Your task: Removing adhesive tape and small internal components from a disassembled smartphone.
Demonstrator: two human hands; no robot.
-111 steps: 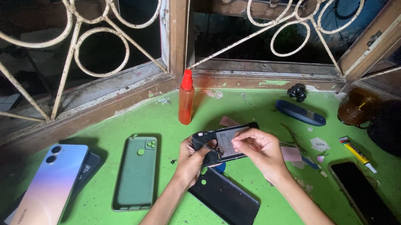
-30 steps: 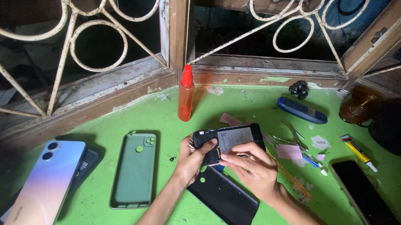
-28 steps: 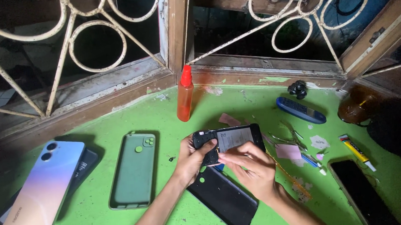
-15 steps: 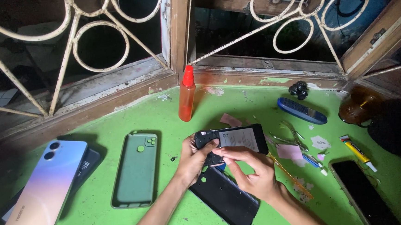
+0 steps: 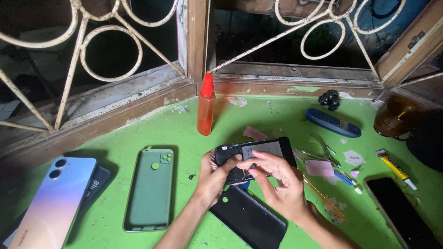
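Fingers of the left hand are clamped on the left end of an opened phone, whose back is off and whose dark inner frame is turned upward. That end is wrapped by the thumb from above and by the other fingers from below, so the phone is held just above the green table, level and crosswise to the view. Fingertips of the right hand are bunched together and pressed onto the middle of the phone's inside, near its lower edge; whether something small is pinched between them cannot be told. The phone is thus placed between the two hands, its right end left free and reaching past the right fingers. A black back cover is seen flat on the table directly below both hands. A green phone case is laid well to the left of the left hand, and a pastel-backed phone is stacked on a dark one farther left. An orange bottle is stood upright behind the hands near the window sill. Tweezers and a dark-screened phone are placed to the right
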